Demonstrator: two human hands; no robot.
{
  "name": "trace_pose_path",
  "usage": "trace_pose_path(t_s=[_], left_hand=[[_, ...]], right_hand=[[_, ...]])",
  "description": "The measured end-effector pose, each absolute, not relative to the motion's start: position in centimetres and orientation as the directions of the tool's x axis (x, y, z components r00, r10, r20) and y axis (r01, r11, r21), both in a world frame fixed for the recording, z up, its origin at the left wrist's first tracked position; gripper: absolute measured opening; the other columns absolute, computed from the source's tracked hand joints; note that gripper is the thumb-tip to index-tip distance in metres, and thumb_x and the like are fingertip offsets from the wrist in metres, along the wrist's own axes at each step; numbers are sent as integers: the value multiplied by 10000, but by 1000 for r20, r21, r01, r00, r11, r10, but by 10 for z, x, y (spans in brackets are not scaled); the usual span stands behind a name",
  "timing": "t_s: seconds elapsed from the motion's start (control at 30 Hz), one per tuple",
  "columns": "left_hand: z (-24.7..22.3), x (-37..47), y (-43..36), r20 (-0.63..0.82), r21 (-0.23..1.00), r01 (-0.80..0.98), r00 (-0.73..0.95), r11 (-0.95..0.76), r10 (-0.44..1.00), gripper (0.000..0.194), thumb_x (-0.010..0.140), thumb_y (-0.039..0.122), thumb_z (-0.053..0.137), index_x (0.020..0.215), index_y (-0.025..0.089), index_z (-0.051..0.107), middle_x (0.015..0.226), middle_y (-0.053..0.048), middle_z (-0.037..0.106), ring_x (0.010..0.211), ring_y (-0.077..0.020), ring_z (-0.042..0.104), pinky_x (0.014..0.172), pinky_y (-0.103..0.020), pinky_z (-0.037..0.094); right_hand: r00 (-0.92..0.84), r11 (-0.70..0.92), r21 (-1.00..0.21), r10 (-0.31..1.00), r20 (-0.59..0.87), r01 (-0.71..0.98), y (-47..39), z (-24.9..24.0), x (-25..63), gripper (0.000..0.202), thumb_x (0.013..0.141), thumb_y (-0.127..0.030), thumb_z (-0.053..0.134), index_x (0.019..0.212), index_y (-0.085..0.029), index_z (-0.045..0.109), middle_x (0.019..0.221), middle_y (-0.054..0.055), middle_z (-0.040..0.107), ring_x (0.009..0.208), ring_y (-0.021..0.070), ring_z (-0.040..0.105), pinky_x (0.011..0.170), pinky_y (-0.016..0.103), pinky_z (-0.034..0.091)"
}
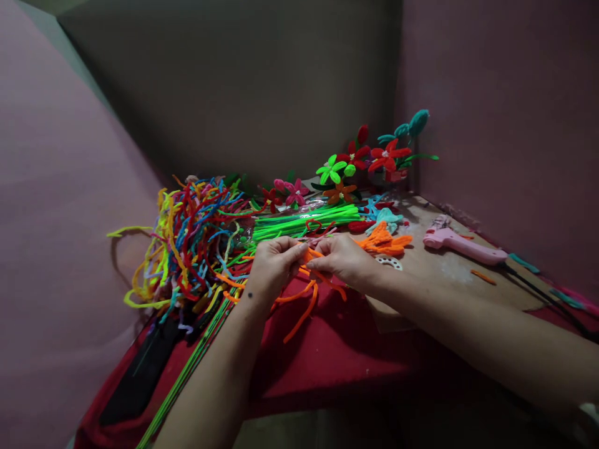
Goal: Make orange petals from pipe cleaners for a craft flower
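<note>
Both hands meet near the middle of the view, above the front part of a red-covered table (322, 355). My left hand (279, 260) pinches an orange pipe cleaner piece (306, 254) between thumb and index finger. From the right, my right hand (339, 257) grips the same orange piece with its fingertips, close beside the left thumb. Loose orange pipe cleaners (302, 318) lie on the red cloth under the hands. Just beyond my right hand rests a pile of orange petal shapes (386, 240), next to a white ring with holes (389, 263).
A tangled multicoloured pipe cleaner heap (182, 243) fills the left. Green pipe cleaners (309, 219) lie behind the hands, with finished flowers (350, 159) beyond. A pink glue gun (463, 244) with a black cord sits right. Long green stems (191, 362) and a black object (140, 374) are front left.
</note>
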State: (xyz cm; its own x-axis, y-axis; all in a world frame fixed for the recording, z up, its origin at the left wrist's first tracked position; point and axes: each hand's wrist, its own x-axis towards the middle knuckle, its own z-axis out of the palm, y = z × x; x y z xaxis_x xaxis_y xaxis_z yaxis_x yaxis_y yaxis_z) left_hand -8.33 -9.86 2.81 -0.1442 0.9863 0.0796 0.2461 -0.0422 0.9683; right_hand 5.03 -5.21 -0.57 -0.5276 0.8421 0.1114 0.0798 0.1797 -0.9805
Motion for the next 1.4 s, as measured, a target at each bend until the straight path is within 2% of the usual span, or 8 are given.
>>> trace_pose_path(t_s=[0.13,0.33,0.83,0.97,1.07,1.2,1.3,1.4], left_hand=[[30,-84,-99,70,966,258,-155,-28,985,201,668,283,652,588,125,557,360,65,435,302,-25,313,328,-159,201],[29,-97,-95,44,973,228,-50,-32,998,238,670,335,662,609,132,553,405,56,455,326,-26,338,332,-152,204],[26,-79,-97,137,951,299,-164,-83,977,186,682,272,633,598,126,553,399,56,474,316,-29,334,333,-167,232],[23,-83,-95,230,943,276,-139,-185,963,164,700,284,627,771,145,577,518,49,527,380,-39,388,384,-166,294],[20,-88,-95,432,820,422,-11,-387,902,157,739,233,602,889,189,592,691,21,559,546,-67,492,521,-182,391],[10,-90,-93,548,417,684,335,-598,766,181,790,184,542,927,227,652,868,-29,537,806,-122,526,726,-232,421],[-2,-88,-91,525,201,739,473,-643,708,224,821,198,495,957,264,660,853,-26,510,775,-120,504,680,-221,420],[-9,-86,-91,544,141,729,508,-670,668,226,833,208,485,965,275,655,873,-29,541,764,-119,513,657,-220,426]], right_hand=[[-512,290,-946,840,180,143,-54,-3,51,162,617,-199,590,500,-148,491,450,-52,426,434,50,330,436,209,231],[-648,101,-985,743,168,-139,-55,1,53,269,749,-336,517,612,-116,588,539,4,534,491,88,460,527,236,365],[-679,-204,-954,734,1,-222,-49,-8,53,99,591,-197,672,646,-114,673,553,41,647,480,141,575,556,291,454],[-616,-215,-936,788,2,-278,-45,-10,51,59,585,-172,669,593,-115,654,551,41,636,492,124,554,523,256,415],[-487,-286,-881,870,-75,-376,-39,-9,50,70,558,-163,683,578,-115,638,550,43,621,515,119,543,514,245,399],[-364,-365,-789,911,-193,-494,-33,-5,49,106,550,-119,660,521,-136,560,499,-3,551,470,83,460,459,223,354],[-352,-423,-752,897,-268,-506,-33,-2,48,113,589,-112,626,534,-146,533,529,-1,544,499,92,472,477,234,375],[-352,-392,-791,905,-239,-469,-34,-1,49,128,633,-117,588,532,-155,519,513,5,521,519,103,486,493,238,389]])
